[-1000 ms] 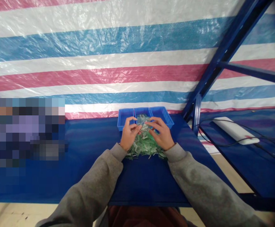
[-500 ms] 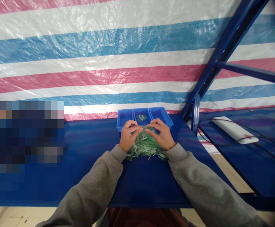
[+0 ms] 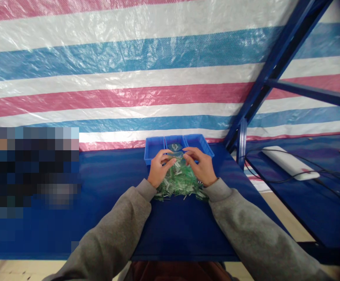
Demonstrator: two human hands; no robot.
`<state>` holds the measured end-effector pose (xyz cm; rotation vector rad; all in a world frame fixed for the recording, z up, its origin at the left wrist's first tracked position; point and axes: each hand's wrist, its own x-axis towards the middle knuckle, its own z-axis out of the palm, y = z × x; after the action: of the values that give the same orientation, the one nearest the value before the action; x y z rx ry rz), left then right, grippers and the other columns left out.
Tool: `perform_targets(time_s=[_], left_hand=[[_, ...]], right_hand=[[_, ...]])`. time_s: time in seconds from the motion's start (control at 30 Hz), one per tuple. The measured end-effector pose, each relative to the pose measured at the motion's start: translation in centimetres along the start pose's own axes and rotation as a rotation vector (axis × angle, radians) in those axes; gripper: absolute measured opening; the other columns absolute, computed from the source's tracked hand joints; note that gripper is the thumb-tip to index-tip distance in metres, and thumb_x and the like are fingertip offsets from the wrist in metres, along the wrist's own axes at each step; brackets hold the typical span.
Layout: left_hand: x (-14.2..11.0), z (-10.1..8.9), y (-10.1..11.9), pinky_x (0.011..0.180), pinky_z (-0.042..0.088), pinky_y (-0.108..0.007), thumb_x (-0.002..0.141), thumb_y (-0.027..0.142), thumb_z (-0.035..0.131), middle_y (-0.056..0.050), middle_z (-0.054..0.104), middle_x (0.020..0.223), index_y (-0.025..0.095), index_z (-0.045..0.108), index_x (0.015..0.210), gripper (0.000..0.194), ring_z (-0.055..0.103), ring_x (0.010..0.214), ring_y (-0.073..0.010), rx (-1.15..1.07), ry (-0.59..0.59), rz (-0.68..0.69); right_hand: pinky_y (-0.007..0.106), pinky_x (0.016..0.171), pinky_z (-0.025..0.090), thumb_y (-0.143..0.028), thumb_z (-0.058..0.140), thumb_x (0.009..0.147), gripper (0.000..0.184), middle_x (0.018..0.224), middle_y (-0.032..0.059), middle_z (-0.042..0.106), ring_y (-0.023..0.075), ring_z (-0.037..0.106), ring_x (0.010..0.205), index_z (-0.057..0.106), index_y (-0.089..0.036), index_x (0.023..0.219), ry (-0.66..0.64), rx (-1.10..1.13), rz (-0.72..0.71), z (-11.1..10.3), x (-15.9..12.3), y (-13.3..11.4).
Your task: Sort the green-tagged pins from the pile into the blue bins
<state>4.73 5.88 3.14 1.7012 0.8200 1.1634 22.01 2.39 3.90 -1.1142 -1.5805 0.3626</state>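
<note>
Over a pile of small green-and-clear strip-like pieces [image 3: 181, 185], both hands are raised with a small see-through plastic bag [image 3: 176, 155] between them. My left hand [image 3: 159, 168] pinches the bag's left side, thumb and fingers close together. On the other side, my right hand [image 3: 201, 166] has its fingertips closed at the bag's right edge. Whether anything is inside the bag is too small to tell. Just behind the hands stands a blue bin with three compartments [image 3: 154, 147]. Its middle compartment holds a small clear packet [image 3: 174, 147].
The blue table [image 3: 111, 187] runs up to a striped plastic sheet [image 3: 146, 93]. A blue metal frame [image 3: 263, 86] rises at the right. Beyond a gap, a white power strip [image 3: 289, 163] with black cables lies on another blue surface. A blurred-out area covers the left.
My hands have drawn slightly apart, and the see-through bag now shows stretched between them. The view has shifted a little.
</note>
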Motion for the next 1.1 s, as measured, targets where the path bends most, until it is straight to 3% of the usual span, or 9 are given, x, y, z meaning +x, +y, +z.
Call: perform_targets(time_s=[0.1, 0.2, 0.3, 0.4, 0.47, 0.6, 0.77, 0.97, 1.1], left_hand=[[-0.1, 0.3, 0.1, 0.066, 0.049, -0.025, 0.080, 0.039, 0.063, 0.000, 0.063, 0.076, 0.018, 0.044, 0.115, 0.045, 0.061, 0.067, -0.0132, -0.056, 0.012, -0.043], [-0.4, 0.5, 0.7, 0.061, 0.047, -0.023, 0.083, 0.042, 0.059, -0.001, 0.061, 0.074, 0.016, 0.052, 0.102, 0.033, 0.058, 0.065, -0.0124, -0.031, 0.031, -0.023], [-0.6, 0.3, 1.1, 0.068, 0.047, -0.026, 0.089, 0.044, 0.047, -0.005, 0.062, 0.085, 0.014, 0.061, 0.093, 0.033, 0.058, 0.076, -0.0149, 0.022, 0.007, 0.035], [-0.7, -0.2, 1.2, 0.076, 0.046, -0.029, 0.085, 0.045, 0.054, -0.007, 0.062, 0.091, 0.015, 0.064, 0.098, 0.035, 0.057, 0.082, -0.0168, 0.141, -0.062, 0.142], [-0.5, -0.6, 1.2, 0.079, 0.044, -0.029, 0.082, 0.043, 0.060, -0.007, 0.061, 0.090, 0.015, 0.067, 0.091, 0.031, 0.056, 0.084, -0.0175, 0.253, -0.032, 0.211], [0.1, -0.8, 1.3, 0.080, 0.043, -0.028, 0.087, 0.038, 0.053, -0.007, 0.062, 0.088, 0.013, 0.066, 0.077, 0.029, 0.056, 0.084, -0.0163, 0.328, 0.047, 0.228], [0.4, -0.6, 1.4, 0.069, 0.043, -0.024, 0.086, 0.039, 0.055, -0.003, 0.064, 0.073, 0.013, 0.067, 0.076, 0.031, 0.056, 0.069, -0.0136, 0.332, 0.086, 0.196], [-0.1, -0.7, 0.8, 0.068, 0.045, -0.025, 0.079, 0.040, 0.064, -0.004, 0.068, 0.077, 0.014, 0.070, 0.082, 0.027, 0.059, 0.070, -0.0157, 0.311, 0.055, 0.164], [-0.1, -0.9, 0.3, 0.064, 0.044, -0.025, 0.074, 0.039, 0.069, -0.002, 0.066, 0.067, 0.014, 0.069, 0.070, 0.025, 0.058, 0.064, -0.0145, 0.289, 0.109, 0.118]], right_hand=[[0.033, 0.071, 0.051, -0.024, 0.046, 0.089, 0.027, 0.105, 0.0067, 0.060, 0.0175, 0.059, 0.081, 0.060, -0.025, 0.112, -0.071, 0.010, -0.095, -0.2, -0.5, 0.0], [0.038, 0.078, 0.050, -0.019, 0.050, 0.084, 0.027, 0.120, 0.0086, 0.051, 0.0214, 0.056, 0.096, 0.065, -0.026, 0.105, -0.090, -0.063, -0.206, -0.2, -0.7, 0.2], [0.040, 0.081, 0.049, -0.019, 0.051, 0.084, 0.021, 0.109, 0.0079, 0.055, 0.0218, 0.056, 0.095, 0.068, -0.026, 0.096, -0.032, -0.092, -0.201, 0.0, -0.7, 0.5], [0.037, 0.078, 0.048, -0.025, 0.053, 0.086, 0.016, 0.088, 0.0053, 0.062, 0.0202, 0.059, 0.085, 0.068, -0.025, 0.092, -0.044, -0.056, -0.133, 0.1, -0.7, 0.6], [0.033, 0.071, 0.047, -0.030, 0.057, 0.085, 0.013, 0.080, 0.0042, 0.064, 0.0188, 0.059, 0.076, 0.068, -0.023, 0.086, -0.082, -0.044, -0.088, 0.1, -0.7, 0.4], [0.029, 0.060, 0.042, -0.038, 0.059, 0.083, 0.020, 0.071, 0.0021, 0.063, 0.0162, 0.056, 0.066, 0.066, -0.020, 0.079, -0.163, -0.054, -0.030, -0.1, 0.1, 0.1], [0.027, 0.058, 0.038, -0.038, 0.056, 0.086, 0.023, 0.068, 0.0011, 0.060, 0.0140, 0.052, 0.062, 0.063, -0.018, 0.077, -0.226, -0.103, -0.072, 0.0, 1.3, -0.3], [0.028, 0.059, 0.038, -0.034, 0.050, 0.090, 0.024, 0.067, 0.0019, 0.057, 0.0141, 0.050, 0.062, 0.062, -0.018, 0.075, -0.144, -0.138, -0.111, 0.4, 0.5, -0.4], [0.028, 0.064, 0.043, -0.031, 0.049, 0.090, 0.020, 0.083, 0.0039, 0.063, 0.0156, 0.056, 0.072, 0.063, -0.020, 0.100, -0.140, -0.066, -0.102, 0.3, -0.3, -0.1]])
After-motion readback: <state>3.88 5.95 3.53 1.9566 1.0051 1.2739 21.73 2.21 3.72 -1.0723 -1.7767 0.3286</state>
